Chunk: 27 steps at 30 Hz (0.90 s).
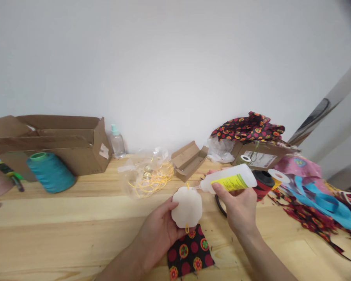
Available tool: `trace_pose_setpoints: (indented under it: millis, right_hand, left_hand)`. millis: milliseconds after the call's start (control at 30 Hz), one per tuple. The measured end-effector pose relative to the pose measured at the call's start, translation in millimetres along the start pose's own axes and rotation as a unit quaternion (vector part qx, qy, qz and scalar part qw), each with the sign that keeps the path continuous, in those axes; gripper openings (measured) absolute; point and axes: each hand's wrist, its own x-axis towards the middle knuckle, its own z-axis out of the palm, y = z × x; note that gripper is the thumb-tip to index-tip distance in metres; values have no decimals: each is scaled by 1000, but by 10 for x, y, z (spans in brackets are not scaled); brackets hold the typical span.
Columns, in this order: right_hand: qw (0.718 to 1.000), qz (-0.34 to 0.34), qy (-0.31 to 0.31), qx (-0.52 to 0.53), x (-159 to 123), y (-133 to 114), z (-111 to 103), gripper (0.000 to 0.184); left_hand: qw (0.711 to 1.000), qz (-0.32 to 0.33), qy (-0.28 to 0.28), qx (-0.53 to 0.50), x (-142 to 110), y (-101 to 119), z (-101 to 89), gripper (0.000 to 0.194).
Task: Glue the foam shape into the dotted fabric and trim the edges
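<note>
My left hand is closed around a white scalloped disc with small yellow loops at its top and bottom edge, held above the wooden table. My right hand grips a white glue bottle with a yellow-green label, tipped sideways so its nozzle touches the disc's upper right edge. Under the disc lies a black fabric patch with red and orange circles.
An open cardboard box and a teal thread cone stand at the left. Yellow cord in clear plastic, a small cardboard box and a clear bottle sit behind. Patterned fabric, ribbon spools and blue ribbon crowd the right.
</note>
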Motion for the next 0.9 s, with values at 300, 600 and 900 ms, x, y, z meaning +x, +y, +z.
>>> trace_pose_setpoints:
  millis: [300,600,900]
  right_hand:
    - [1000,-4,0,1,6,-6,-7,36]
    - [1000,-27,-10,3,-4,5,-14,29]
    - [1000,-5,-2,11,14,5,-37,31]
  left_hand:
    - [1000,-2,0,-3,8,-8,-26,42]
    - [1000,1,-11,-4,30,0,-24,44]
    - [1000,-2,6,-1,11,2,-41,45]
